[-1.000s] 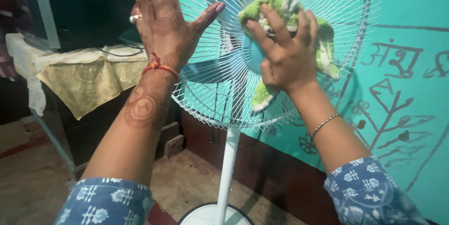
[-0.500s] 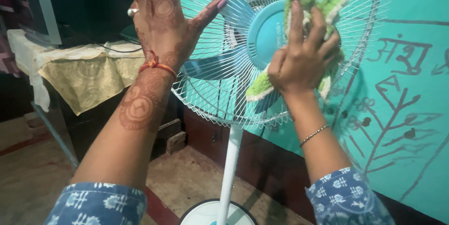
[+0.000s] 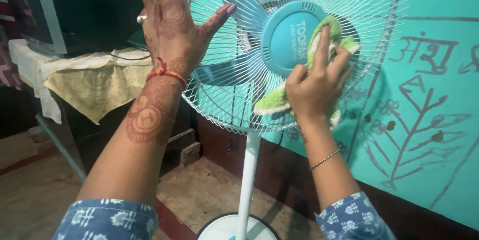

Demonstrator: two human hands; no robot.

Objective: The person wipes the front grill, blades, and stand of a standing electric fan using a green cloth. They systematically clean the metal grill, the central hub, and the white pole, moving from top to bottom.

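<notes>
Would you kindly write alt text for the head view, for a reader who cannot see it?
A right hand presses a green cloth against the white wire grille of a pedestal fan, beside its teal hub. The left hand, fingers spread, rests flat on the grille's left rim, before a turquoise wall.

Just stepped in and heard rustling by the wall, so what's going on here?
A person is wiping a white wire-grilled pedestal fan. The right hand presses a green and white fluffy cloth against the grille beside the round teal hub cap. The left hand lies flat, fingers spread, on the grille's left edge, bracing it.
</notes>
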